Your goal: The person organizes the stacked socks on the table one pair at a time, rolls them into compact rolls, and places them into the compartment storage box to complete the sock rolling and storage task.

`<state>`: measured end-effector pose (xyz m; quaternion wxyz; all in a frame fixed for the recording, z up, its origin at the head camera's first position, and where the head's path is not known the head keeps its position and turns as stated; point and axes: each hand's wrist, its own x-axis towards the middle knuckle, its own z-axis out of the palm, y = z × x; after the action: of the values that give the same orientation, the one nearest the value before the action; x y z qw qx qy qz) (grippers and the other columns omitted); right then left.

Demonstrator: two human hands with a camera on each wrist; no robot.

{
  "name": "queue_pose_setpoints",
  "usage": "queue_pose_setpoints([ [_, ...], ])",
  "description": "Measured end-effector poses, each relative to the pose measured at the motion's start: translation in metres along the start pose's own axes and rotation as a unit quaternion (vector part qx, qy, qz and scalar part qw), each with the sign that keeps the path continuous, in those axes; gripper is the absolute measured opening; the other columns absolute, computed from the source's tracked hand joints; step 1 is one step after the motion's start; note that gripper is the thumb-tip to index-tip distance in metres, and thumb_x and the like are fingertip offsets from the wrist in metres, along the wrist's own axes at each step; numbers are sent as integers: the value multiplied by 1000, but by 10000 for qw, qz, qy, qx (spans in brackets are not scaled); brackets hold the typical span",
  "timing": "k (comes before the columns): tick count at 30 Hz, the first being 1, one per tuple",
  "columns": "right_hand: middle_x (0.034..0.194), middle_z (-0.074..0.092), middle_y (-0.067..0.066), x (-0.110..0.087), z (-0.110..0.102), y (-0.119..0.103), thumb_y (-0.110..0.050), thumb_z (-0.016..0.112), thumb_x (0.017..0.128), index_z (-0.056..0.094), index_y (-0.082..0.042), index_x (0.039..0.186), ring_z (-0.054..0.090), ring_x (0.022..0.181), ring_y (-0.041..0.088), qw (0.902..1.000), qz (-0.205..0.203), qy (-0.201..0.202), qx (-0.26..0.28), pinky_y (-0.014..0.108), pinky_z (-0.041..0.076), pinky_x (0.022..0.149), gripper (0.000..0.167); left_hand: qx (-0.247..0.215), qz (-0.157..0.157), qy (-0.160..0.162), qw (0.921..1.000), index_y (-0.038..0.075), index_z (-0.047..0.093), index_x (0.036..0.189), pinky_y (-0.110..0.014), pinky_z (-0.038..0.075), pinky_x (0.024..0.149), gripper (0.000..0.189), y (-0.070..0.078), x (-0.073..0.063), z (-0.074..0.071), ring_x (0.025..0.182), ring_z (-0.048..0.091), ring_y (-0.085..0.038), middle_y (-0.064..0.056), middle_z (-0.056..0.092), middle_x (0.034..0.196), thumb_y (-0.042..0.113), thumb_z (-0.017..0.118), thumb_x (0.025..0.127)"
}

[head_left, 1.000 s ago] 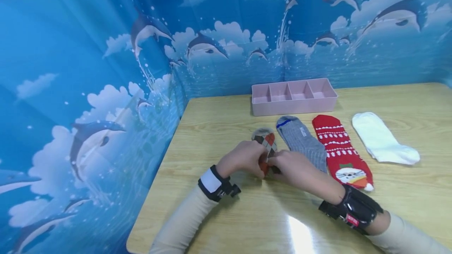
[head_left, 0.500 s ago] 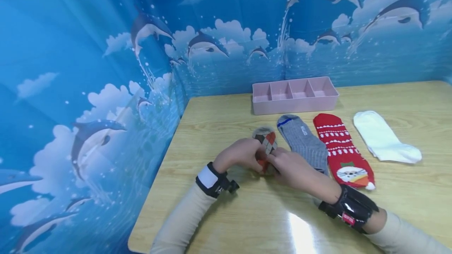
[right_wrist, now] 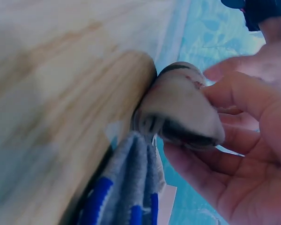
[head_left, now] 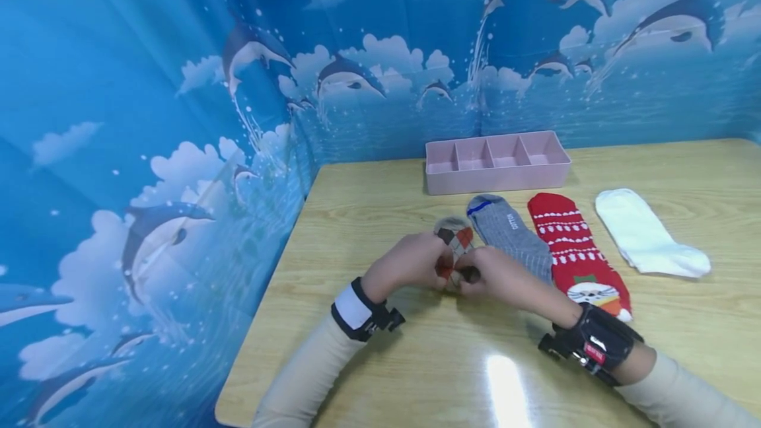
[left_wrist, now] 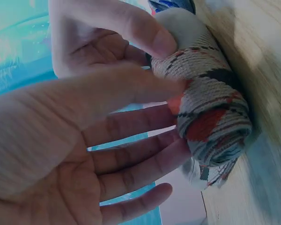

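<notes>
An argyle sock (head_left: pixel 456 238) in beige, orange and dark grey is partly rolled up, its flat end pointing away toward the pink box. My left hand (head_left: pixel 413 261) holds the left side of the roll, thumb on top and fingers behind, as the left wrist view shows on the rolled sock (left_wrist: pixel 213 112). From the other side my right hand (head_left: pixel 502 279) grips the roll's right end between thumb and fingers. In the right wrist view this beige end (right_wrist: pixel 180 105) looks folded, with a dark opening. A grey ribbed sock (head_left: pixel 512 233) lies just to the right.
A red patterned sock (head_left: pixel 573 249) and a white sock (head_left: pixel 648 233) lie further right on the wooden table (head_left: pixel 357 216). Behind them stands a pink box (head_left: pixel 498 181) with several compartments. A dolphin-print curtain (head_left: pixel 380 111) borders the table at the back and left.
Both hands and the argyle sock have shifted slightly right. The right hand has turned a little, and a gap now shows between its thumb and forefinger. The other socks stay put.
</notes>
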<state>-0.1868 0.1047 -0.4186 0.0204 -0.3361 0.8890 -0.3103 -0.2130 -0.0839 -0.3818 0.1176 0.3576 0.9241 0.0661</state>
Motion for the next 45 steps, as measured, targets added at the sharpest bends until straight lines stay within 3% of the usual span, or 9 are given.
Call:
queue_pose_setpoints([
  [5, 60, 54, -12, 1, -2, 5, -7, 70, 85, 75, -17, 77, 44, 54, -2, 9980, -81, -288, 561, 19, 40, 53, 14, 39, -8, -158, 9999, 16, 73, 88, -18, 41, 60, 16, 1, -1, 2, 68, 53, -6, 9, 62, 77, 25, 84, 82],
  [10, 59, 51, -10, 2, -3, 5, -8, 68, 89, 72, -14, 74, 43, 52, 0, 9944, 245, -537, 872, 19, 39, 51, 17, -68, 30, -125, 9999, 16, 67, 79, -18, 34, 54, 16, 0, -1, 3, 61, 45, -5, 9, 53, 68, 22, 81, 82],
  [12, 63, 51, -9, 1, -3, 3, -11, 68, 91, 71, -15, 74, 44, 54, 1, 9960, 310, -495, 679, 20, 39, 52, 17, -166, -7, -123, 9998, 16, 64, 77, -19, 32, 53, 18, -1, -1, 3, 59, 43, -5, 9, 50, 66, 21, 81, 82],
  [16, 73, 54, -5, 0, -1, -5, -14, 70, 92, 65, -16, 72, 46, 64, 5, 9995, 164, -165, -194, 22, 42, 59, 20, -278, -58, -156, 9995, 18, 62, 75, -19, 32, 52, 19, -2, 0, 4, 58, 43, -4, 9, 49, 66, 19, 80, 80],
  [20, 76, 59, -4, 1, 0, -13, -14, 73, 88, 68, -12, 86, 50, 67, 7, 9972, 250, 132, -699, 25, 45, 61, 6, -386, -3, -121, 9992, 18, 59, 74, -19, 32, 53, 21, -5, 2, 6, 58, 43, -5, 9, 50, 66, 19, 79, 80],
  [23, 75, 60, -5, 0, 1, -15, -13, 74, 87, 70, -11, 100, 51, 65, 7, 9959, 393, 252, -778, 25, 45, 59, 14, -507, 68, -41, 9987, 18, 58, 74, -19, 32, 54, 22, -9, 3, 9, 58, 44, -5, 9, 50, 66, 18, 79, 81],
  [30, 77, 58, -5, -4, 2, -15, -10, 80, 80, 72, -17, 88, 50, 67, 7, 9846, -354, 612, -1596, 24, 43, 56, 13, -515, 277, 75, 9983, 19, 58, 72, -18, 32, 55, 20, -18, 7, 15, 57, 43, -3, 10, 48, 64, 21, 73, 86],
  [37, 84, 59, 0, -3, 7, -13, -12, 92, 68, 70, -14, 101, 58, 76, 15, 9733, -648, 430, -2158, 31, 49, 63, 40, -634, 266, -111, 9976, 19, 58, 75, -19, 33, 55, 18, -25, 10, 14, 59, 44, -4, 10, 48, 67, 18, 74, 84],
  [45, 85, 57, -1, -3, 12, -8, -4, 87, 70, 67, -15, 96, 50, 75, 13, 9692, -942, 452, -2232, 25, 43, 60, 35, -781, 265, -335, 9960, 19, 70, 91, -17, 40, 56, 10, -26, 9, 11, 63, 51, -3, 9, 60, 76, 17, 77, 85],
])
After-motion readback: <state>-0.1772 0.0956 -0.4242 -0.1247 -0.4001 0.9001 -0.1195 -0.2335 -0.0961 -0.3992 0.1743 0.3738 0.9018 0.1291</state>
